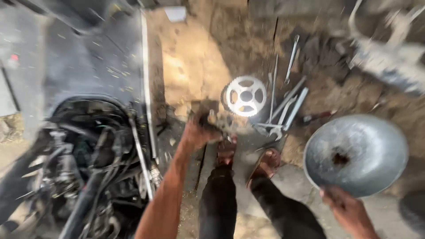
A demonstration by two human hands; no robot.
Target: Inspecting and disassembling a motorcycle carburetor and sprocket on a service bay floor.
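1. The left hand [199, 130] reaches down to the ground, clenched on a dark, blurred part [208, 119].
2. A sprocket [245, 96] lies flat just beyond it, up and to the right; the left hand is nearer.
3. The right hand [347, 208] grips a metal bowl [356, 152] by its rim.

Sprocket [245, 96] left of wrenches [287, 108] (ground)

A toothed sprocket [245, 95] lies on the dirt floor [195, 66] beside several wrenches [285, 110]; a stripped motorcycle [88, 168] stands at the left.
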